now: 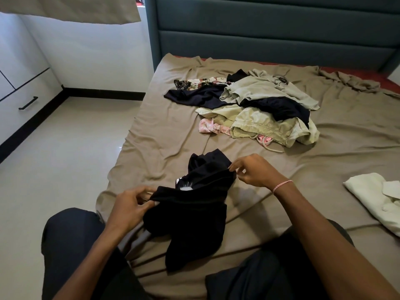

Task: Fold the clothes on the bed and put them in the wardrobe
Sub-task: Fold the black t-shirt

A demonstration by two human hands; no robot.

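Left fingers (141, 190) and right fingers (239, 163) pinch the black garment (192, 215) — at opposite ends.

left hand (129, 207), right hand (255, 172): two; black garment (194, 215): one; folded shirt (372, 195): one.

Crumpled black garment (194, 213) on bed (164, 126); unfolded clothes pile (255, 107) beyond

1 head view, down onto bed (168, 135)
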